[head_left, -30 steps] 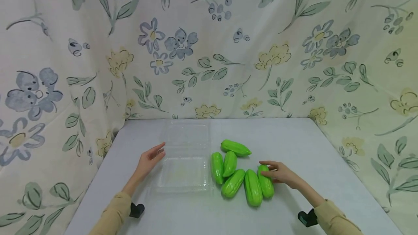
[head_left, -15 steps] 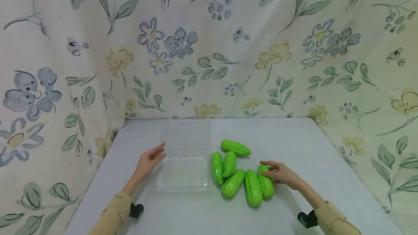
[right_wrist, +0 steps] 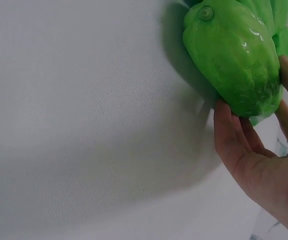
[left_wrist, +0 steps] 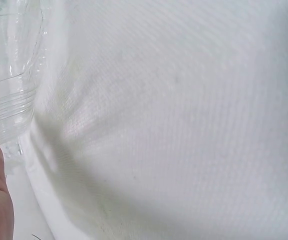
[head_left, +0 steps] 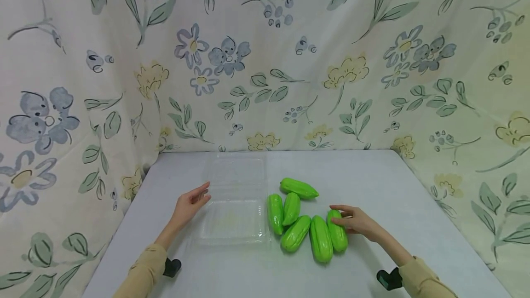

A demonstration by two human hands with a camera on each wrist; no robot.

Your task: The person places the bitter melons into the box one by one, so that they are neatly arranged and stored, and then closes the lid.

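My left hand (head_left: 189, 205) is at the left side of a clear plastic clamshell box (head_left: 232, 242), whose lid (head_left: 238, 159) lies folded back. Its fingers are relaxed, with the fingertips right at the ridged plastic edge in the left wrist view. My right hand (head_left: 357, 222) holds the rightmost green gourd-like vegetable (head_left: 338, 239); the right wrist view has thumb and fingers on opposite sides of one end of this glossy, plump vegetable (right_wrist: 234, 55). A second vegetable (head_left: 320, 239) lies close on its left.
Several more such green vegetables (head_left: 296, 233) lie between the box and my right hand, the farthest one (head_left: 299, 188) nearly sideways. All rest on a white-covered table (head_left: 356, 174). A floral curtain (head_left: 265, 105) hangs behind and along both sides.
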